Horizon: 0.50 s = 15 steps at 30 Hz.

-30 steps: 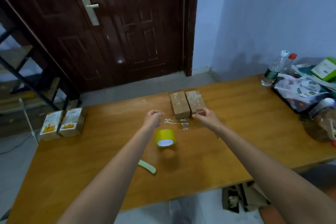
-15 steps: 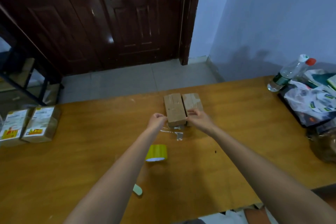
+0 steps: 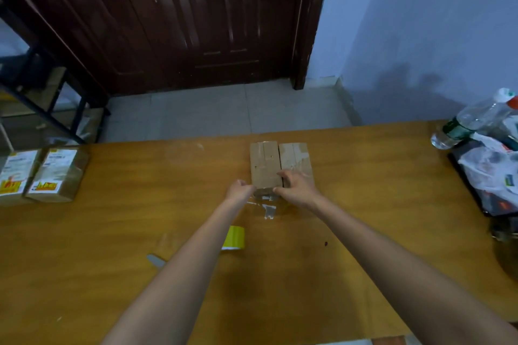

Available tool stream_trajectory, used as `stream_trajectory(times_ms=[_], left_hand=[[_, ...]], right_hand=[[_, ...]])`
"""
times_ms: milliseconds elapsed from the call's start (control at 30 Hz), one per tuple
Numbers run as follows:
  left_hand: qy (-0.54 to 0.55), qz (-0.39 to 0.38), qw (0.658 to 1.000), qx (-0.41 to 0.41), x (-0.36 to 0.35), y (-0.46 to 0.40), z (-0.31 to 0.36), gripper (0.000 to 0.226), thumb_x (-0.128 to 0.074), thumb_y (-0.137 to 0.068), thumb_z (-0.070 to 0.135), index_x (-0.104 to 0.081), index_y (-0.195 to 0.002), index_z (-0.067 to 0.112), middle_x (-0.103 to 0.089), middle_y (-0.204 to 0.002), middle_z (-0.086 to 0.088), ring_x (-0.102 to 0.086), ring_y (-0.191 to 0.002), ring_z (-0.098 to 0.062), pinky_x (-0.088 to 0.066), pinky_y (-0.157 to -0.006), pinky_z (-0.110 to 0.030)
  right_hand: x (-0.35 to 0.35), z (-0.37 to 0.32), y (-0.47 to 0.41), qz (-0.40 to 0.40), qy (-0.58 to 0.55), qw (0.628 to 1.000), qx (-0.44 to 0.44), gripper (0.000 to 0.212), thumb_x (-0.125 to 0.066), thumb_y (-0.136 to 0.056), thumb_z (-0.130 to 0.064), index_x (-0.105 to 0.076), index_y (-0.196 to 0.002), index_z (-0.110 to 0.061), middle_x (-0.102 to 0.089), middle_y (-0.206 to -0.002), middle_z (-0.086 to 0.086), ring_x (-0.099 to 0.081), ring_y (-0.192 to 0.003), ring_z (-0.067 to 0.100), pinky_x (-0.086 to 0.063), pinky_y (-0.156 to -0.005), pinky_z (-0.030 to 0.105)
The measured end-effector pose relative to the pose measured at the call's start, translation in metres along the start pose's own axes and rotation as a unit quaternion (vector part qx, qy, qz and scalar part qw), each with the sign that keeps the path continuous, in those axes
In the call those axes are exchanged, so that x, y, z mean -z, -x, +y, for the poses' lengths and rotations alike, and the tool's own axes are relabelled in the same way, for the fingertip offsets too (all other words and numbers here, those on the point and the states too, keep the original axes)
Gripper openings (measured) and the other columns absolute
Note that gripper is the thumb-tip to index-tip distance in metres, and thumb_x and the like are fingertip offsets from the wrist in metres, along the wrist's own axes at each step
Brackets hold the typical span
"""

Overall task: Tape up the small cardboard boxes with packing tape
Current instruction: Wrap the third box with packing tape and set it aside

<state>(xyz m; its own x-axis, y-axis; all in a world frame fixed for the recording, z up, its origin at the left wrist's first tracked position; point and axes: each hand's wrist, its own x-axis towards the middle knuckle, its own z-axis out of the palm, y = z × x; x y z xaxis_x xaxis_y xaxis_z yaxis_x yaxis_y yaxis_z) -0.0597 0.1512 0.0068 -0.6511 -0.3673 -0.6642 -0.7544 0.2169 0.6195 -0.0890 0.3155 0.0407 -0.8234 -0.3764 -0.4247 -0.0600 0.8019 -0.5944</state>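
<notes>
Two small cardboard boxes lie side by side near the far edge of the wooden table (image 3: 112, 232): the left box (image 3: 265, 166) and the right box (image 3: 295, 155). My left hand (image 3: 238, 192) pinches the near left corner of the left box. My right hand (image 3: 297, 187) grips that box's near right end, with the thumb on its near face and the fingers in the gap between the boxes. A yellow tape roll (image 3: 235, 237) stands on edge behind my left forearm, partly hidden. Scraps of clear tape (image 3: 267, 209) stick to the table just below the boxes.
Two labelled parcels (image 3: 42, 173) sit at the table's left edge. A small cutter (image 3: 155, 260) lies near my left forearm. Plastic bottles (image 3: 473, 120), a bag (image 3: 493, 173) and clutter fill the right end. A dark door and tiled floor lie beyond the table.
Both hands have moved forward from above the tape roll to the near end of the left box and taken hold of it. The camera has tilted down and closer.
</notes>
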Motion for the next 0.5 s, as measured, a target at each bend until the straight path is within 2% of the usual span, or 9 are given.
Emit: stream_trajectory(times_ms=[67, 133, 233, 300, 500], left_hand=[[0.003, 0.010, 1.000, -0.004, -0.005, -0.001, -0.003, 0.035, -0.058, -0.094, 0.015, -0.051, -0.125, 0.001, -0.055, -0.115, -0.010, -0.052, -0.103, -0.024, -0.036, -0.079, -0.027], [0.007, 0.015, 1.000, -0.010, -0.010, 0.001, -0.003, 0.029, -0.056, -0.095, 0.014, -0.053, -0.122, 0.005, -0.053, -0.110, -0.006, -0.054, -0.107, -0.026, -0.036, -0.079, -0.027], [0.016, 0.014, 1.000, -0.021, -0.017, -0.001, -0.005, 0.021, -0.055, -0.096, 0.015, -0.056, -0.115, 0.006, -0.061, -0.108, -0.009, -0.056, -0.099, -0.026, -0.041, -0.074, -0.030], [0.037, 0.027, 0.999, -0.022, -0.019, -0.002, -0.007, 0.014, -0.056, -0.096, 0.017, -0.051, -0.105, 0.008, -0.056, -0.096, -0.007, -0.051, -0.091, -0.023, -0.039, -0.069, -0.031], [0.162, 0.030, 0.986, 0.029, -0.027, -0.001, -0.007, 0.023, -0.061, -0.094, 0.016, -0.039, -0.085, 0.017, -0.049, -0.090, -0.006, -0.048, -0.089, -0.023, -0.051, -0.087, -0.045]], right_hand=[[-0.001, 0.001, -0.001, -0.004, 0.007, 1.000, 0.007, 0.053, -0.063, -0.086, -0.034, -0.049, -0.136, -0.020, -0.055, -0.130, 0.002, -0.045, -0.123, 0.022, -0.043, -0.103, 0.040], [-0.002, 0.002, -0.003, -0.010, 0.007, 1.000, 0.010, 0.053, -0.062, -0.087, -0.033, -0.049, -0.136, -0.019, -0.054, -0.132, 0.003, -0.044, -0.125, 0.022, -0.042, -0.104, 0.040], [-0.002, 0.004, -0.004, -0.021, -0.005, 1.000, 0.010, 0.052, -0.061, -0.089, -0.033, -0.047, -0.137, -0.019, -0.052, -0.134, 0.003, -0.041, -0.127, 0.021, -0.039, -0.106, 0.040], [-0.001, 0.007, -0.004, -0.033, -0.005, 0.999, 0.009, 0.052, -0.059, -0.090, -0.034, -0.046, -0.138, -0.019, -0.051, -0.135, 0.003, -0.041, -0.128, 0.021, -0.039, -0.106, 0.041], [0.006, 0.011, -0.002, -0.069, 0.019, 0.997, 0.004, 0.055, -0.057, -0.087, -0.042, -0.045, -0.138, -0.023, -0.048, -0.137, 0.003, -0.037, -0.130, 0.022, -0.038, -0.107, 0.044]])
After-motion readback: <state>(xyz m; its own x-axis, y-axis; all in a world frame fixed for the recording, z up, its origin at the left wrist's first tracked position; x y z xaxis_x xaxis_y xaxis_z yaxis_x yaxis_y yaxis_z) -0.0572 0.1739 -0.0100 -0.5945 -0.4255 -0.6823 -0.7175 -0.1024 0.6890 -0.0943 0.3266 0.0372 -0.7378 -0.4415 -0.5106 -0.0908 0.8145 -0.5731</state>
